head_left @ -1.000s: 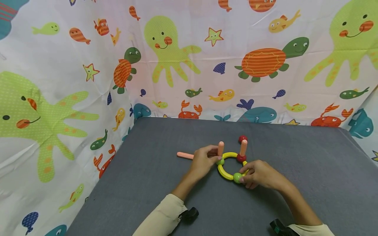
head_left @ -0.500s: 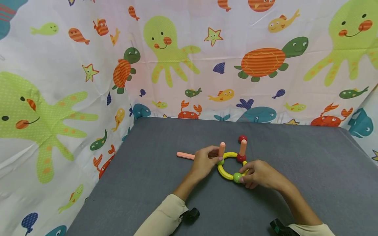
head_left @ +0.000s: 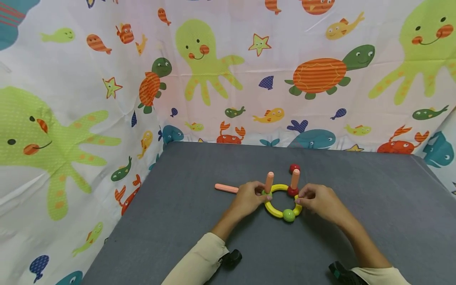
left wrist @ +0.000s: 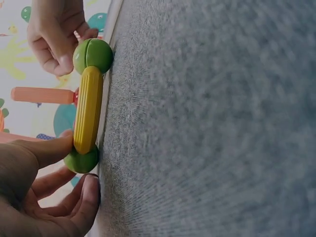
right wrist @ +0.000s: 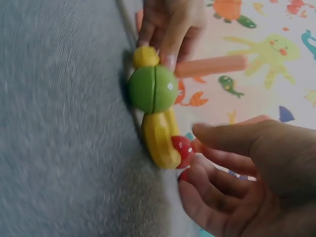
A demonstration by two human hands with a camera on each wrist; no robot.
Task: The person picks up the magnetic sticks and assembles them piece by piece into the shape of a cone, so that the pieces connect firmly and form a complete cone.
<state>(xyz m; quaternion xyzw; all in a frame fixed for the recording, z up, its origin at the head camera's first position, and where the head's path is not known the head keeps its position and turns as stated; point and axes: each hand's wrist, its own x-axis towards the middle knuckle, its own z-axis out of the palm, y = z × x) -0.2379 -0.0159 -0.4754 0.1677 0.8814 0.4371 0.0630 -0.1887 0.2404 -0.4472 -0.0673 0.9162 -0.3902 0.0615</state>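
A ring of curved yellow pieces joined by balls lies flat on the grey table, between the two hands. A green ball sits at its near side, another green ball at its left and a red ball at its right. Two peach pegs stand upright on the left and right balls.

The left hand has its grip pinched on the left green ball, thumb lying on the yellow piece. The right hand curls its fingers by the red ball; whether its grip actually holds it cannot be told.

Just left of the left hand lies a loose peach stick; beyond the right hand's fingertips sits a second red ball. Bare table spreads wide on either side and toward the person, ending at the sea-creature curtain behind.
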